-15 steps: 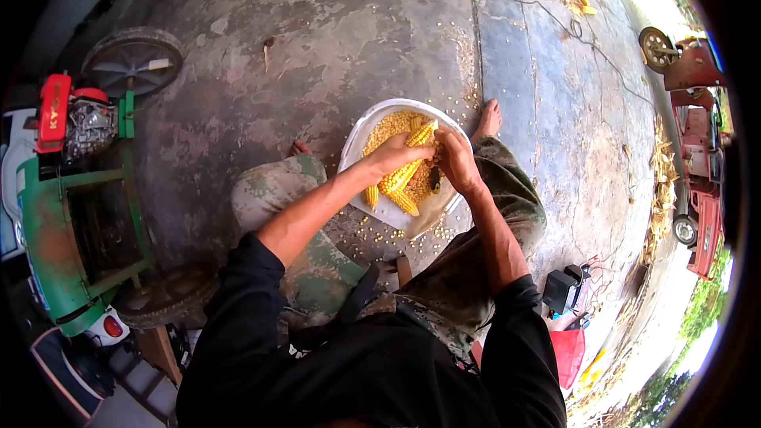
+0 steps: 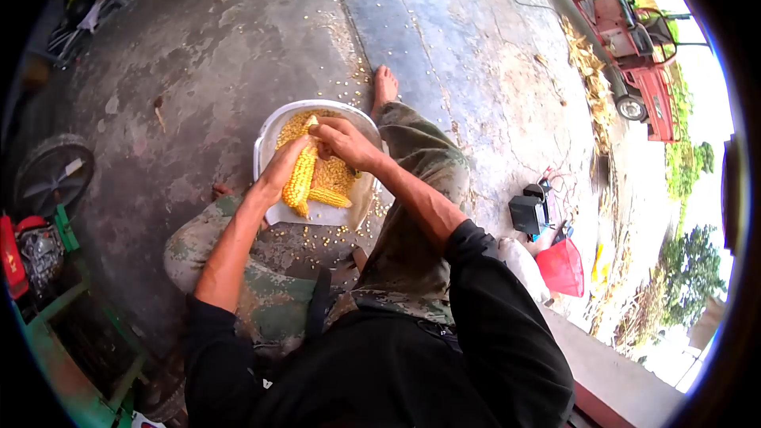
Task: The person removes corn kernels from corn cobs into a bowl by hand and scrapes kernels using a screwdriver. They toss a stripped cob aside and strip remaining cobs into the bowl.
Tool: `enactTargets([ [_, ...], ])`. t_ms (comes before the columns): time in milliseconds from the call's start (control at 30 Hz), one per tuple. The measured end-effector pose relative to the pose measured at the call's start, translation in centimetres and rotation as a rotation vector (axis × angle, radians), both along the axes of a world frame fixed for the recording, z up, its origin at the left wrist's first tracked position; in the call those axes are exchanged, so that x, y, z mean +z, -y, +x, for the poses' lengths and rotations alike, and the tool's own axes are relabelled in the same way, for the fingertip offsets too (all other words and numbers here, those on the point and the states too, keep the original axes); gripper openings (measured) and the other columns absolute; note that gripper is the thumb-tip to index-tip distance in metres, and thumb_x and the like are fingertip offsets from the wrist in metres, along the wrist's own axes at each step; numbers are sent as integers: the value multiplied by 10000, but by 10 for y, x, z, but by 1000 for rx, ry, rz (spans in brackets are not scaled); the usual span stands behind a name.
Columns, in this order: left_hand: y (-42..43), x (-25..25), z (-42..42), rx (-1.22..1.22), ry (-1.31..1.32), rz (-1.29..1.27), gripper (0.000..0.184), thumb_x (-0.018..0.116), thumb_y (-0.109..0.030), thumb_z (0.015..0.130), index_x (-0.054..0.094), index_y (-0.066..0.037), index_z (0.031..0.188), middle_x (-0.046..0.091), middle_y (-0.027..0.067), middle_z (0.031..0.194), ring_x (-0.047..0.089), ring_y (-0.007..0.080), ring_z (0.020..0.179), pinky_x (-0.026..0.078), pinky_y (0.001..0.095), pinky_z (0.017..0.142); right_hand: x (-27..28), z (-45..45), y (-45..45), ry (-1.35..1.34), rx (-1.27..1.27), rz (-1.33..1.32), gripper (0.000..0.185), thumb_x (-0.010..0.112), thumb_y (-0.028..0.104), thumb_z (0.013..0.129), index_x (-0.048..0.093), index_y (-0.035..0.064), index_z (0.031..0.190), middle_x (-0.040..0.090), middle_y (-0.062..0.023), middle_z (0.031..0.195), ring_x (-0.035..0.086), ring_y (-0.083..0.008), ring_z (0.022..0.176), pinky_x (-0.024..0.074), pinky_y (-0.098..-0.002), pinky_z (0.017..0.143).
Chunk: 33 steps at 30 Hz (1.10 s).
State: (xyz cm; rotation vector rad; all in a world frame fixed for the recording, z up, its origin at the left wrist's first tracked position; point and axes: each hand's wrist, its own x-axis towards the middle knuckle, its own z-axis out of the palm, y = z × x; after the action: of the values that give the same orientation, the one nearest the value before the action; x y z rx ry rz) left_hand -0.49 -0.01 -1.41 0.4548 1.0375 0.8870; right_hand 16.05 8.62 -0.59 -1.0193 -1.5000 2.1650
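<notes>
A: Please, where is the corn, and what do the hands do?
B: In the centre of the frame, a long yellow corn cob is above a white plastic tub. The bare left hand is closed around it. The bare right hand has its fingers bent against the upper end; whether they pinch, I cannot tell. In the tub lie loose yellow kernels and a second yellow cob
A: And the floor?
B: It is worn grey concrete, bluish toward the upper middle, with kernels scattered around the tub
A: What stands around?
B: At the left, a black spoked wheel; at the lower left, a green metal machine. At the right, a black box and a red bag; at the upper right, a red vehicle beside dry pale husks, in bright daylight
</notes>
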Motion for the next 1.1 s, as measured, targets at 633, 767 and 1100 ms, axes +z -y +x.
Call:
enactTargets([
  [633,-6,7,14,-8,-279,28,338,616,-377,946,607,-59,1058,585,2,732,576,90,564,464,235,476,-18,5,4,-76,-73,120,361,436,260,987,613,-39,890,591,-73,731,577,-161,636,478,-320,585],
  [767,-1,9,12,-62,-276,-21,358,676,-351,916,614,-42,1085,612,5,820,574,82,598,460,236,484,-30,13,6,-58,-26,305,290,399,218,967,549,-10,868,552,-72,768,559,-163,690,469,-307,626],
  [1100,-8,-3,7,-24,-170,157,399,555,-226,952,481,-58,1305,582,13,1056,581,83,930,509,247,761,-6,11,2,-47,-102,72,403,420,145,933,554,-52,1258,621,-70,1000,597,-143,864,511,-294,788],
])
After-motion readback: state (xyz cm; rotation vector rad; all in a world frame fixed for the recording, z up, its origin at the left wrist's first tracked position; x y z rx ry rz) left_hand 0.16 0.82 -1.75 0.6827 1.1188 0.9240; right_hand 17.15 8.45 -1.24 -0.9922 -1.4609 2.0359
